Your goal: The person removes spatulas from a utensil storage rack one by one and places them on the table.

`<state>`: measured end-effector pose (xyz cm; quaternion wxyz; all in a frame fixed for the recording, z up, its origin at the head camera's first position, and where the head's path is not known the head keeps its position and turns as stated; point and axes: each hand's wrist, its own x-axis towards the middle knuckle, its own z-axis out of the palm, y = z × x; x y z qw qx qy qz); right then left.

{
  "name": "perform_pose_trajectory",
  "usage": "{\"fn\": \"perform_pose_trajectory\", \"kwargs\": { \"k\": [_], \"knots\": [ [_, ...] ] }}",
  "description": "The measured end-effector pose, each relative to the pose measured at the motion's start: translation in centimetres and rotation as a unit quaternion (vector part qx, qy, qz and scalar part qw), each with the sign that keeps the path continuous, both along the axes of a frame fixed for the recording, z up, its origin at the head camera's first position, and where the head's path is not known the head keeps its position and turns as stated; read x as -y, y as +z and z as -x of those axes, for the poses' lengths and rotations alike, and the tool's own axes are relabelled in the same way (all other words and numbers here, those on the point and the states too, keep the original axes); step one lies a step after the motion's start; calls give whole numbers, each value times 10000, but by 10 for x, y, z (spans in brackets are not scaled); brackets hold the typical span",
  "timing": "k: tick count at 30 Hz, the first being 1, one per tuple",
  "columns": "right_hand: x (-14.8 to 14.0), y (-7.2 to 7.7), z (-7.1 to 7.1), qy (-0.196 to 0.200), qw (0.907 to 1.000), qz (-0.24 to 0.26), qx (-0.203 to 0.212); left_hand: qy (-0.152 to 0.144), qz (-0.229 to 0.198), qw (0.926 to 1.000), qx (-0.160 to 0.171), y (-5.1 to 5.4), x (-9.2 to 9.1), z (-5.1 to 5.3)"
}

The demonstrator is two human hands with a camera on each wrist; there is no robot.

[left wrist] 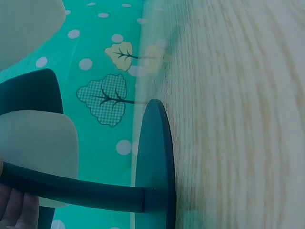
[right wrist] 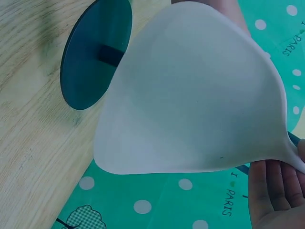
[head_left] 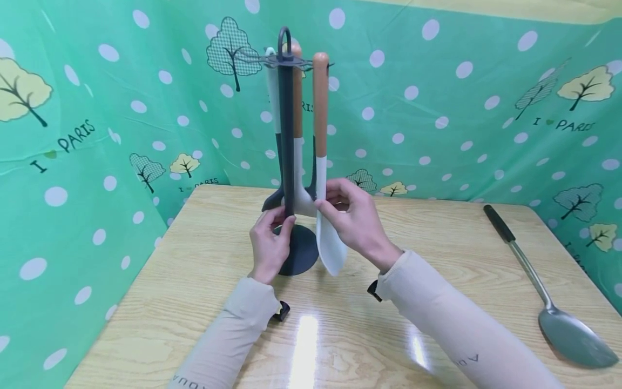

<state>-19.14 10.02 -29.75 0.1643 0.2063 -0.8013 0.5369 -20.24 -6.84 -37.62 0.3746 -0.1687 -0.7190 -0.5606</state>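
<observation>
A black utensil stand rises from its round base [head_left: 303, 254], with a pole [head_left: 286, 129] and a looped top. My left hand [head_left: 269, 246] grips the pole low down. My right hand [head_left: 359, 221] pinches the neck of a white spatula [right wrist: 190, 95] with a wooden handle, whose broad blade hangs down beside the base. The handle's top is level with the stand's hooks; whether it hangs there I cannot tell. Behind the pole hang a second wood-handled white utensil [head_left: 298, 162] and a pale-handled dark utensil [head_left: 274, 102]. Another dark utensil [head_left: 312, 181] is mostly hidden.
A metal wok spatula [head_left: 573, 337] with a black grip lies along the right side of the wooden table [head_left: 194, 324]. Green patterned cloth [head_left: 413, 135] hangs behind the table and down both sides.
</observation>
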Motion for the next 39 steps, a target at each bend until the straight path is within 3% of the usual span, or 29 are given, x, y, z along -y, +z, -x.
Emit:
{"fn": "perform_pose_trajectory", "kwargs": {
  "k": [25, 39],
  "knots": [
    [0, -3, -8, -98, 9985, -21, -540, 14, 60, 9999, 109, 0, 0, -1],
    [2, -3, -9, -143, 9981, 34, -605, 24, 88, 9998, 194, 0, 0, -1]
  ]
}}
